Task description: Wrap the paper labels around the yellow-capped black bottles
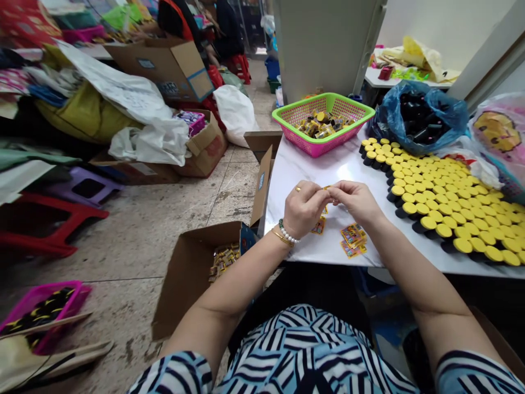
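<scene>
My left hand (pixel 302 208) and my right hand (pixel 356 198) meet above the white table (pixel 311 164), both pinching one small orange-yellow sticker (pixel 327 189) between their fingertips. Another sticker (pixel 319 225) lies under my left hand. A small pile of the same colourful stickers (pixel 353 239) lies on the table just below my right wrist. To the right stand several rows of black tubes with yellow caps (pixel 447 202).
A green and pink basket (pixel 324 117) of labelled tubes sits at the table's far end, beside a blue bag of black tubes (pixel 422 117). An open cardboard box (pixel 197 273) with finished pieces stands on the floor at my left. Boxes, bags and plastic stools crowd the floor.
</scene>
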`<state>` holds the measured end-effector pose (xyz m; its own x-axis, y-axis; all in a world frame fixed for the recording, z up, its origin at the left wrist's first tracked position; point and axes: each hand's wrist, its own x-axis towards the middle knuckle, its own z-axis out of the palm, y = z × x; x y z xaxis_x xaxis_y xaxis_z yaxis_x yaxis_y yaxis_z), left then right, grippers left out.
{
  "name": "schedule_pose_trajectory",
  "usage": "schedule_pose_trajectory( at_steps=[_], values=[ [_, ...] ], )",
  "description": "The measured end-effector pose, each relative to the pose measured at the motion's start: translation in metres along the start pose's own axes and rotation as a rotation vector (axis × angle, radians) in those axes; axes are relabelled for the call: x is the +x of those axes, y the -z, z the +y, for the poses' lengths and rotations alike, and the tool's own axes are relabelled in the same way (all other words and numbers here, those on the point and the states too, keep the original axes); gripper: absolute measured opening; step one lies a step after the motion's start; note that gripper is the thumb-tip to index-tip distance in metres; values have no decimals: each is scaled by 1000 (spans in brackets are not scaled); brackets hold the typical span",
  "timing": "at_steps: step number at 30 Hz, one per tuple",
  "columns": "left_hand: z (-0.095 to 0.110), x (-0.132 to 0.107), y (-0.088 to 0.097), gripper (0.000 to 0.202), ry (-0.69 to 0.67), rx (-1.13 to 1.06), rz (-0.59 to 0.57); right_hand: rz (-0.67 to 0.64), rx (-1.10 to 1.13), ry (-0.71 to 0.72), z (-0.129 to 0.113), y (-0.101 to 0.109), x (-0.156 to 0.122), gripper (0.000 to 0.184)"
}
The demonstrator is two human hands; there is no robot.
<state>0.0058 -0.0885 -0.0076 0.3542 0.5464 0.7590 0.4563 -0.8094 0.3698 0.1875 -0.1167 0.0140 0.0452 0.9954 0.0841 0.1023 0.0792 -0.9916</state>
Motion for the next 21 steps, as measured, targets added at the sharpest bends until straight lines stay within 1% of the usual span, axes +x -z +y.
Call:
schedule_pose_trajectory(
  at_steps=[1, 2, 3, 4, 5, 7, 8, 10, 12, 13, 15, 18, 20, 21],
  values=[
    [6, -3, 4, 21, 42, -53, 13, 15, 11, 31, -1, -2, -7, 36],
    [13, -8, 8, 21, 115, -127, 26, 41, 16, 57, -1, -3, -14, 31],
    [19, -13, 12, 26, 218, -222, 26, 72, 8, 78, 0, -4, -23, 27],
    [23, -19, 15, 33, 339, -335, -4, 103, -11, 89, 2, -5, -32, 25],
    [27, -24, 18, 38, 465, -453, -61, 127, -41, 89, 5, -7, -41, 24],
    [30, -33, 20, 36, 667, -650, -194, 144, -125, 74, 14, -9, -57, 30],
    [30, -36, 19, 32, 735, -711, -236, 142, -178, 74, 17, -10, -63, 34],
    [28, -37, 18, 27, 820, -760, -262, 157, -280, 118, 23, -12, -72, 34],
    [28, -34, 17, 26, 861, -755, -263, 194, -341, 172, 23, -12, -78, 29],
    [30, -32, 17, 25, 861, -741, -270, 205, -335, 171, 22, -12, -79, 31],
    [34, -28, 19, 25, 813, -672, -278, 176, -260, 92, 18, -12, -82, 33],
    [45, -26, 24, 29, 672, -497, -269, 124, -101, -72, 12, -18, -86, 36],
    [51, -27, 29, 36, 620, -414, -235, 158, -44, -106, 10, -23, -88, 39],
    [52, -28, 32, 38, 621, -404, -207, 189, -37, -99, 10, -26, -89, 38]
  ],
)
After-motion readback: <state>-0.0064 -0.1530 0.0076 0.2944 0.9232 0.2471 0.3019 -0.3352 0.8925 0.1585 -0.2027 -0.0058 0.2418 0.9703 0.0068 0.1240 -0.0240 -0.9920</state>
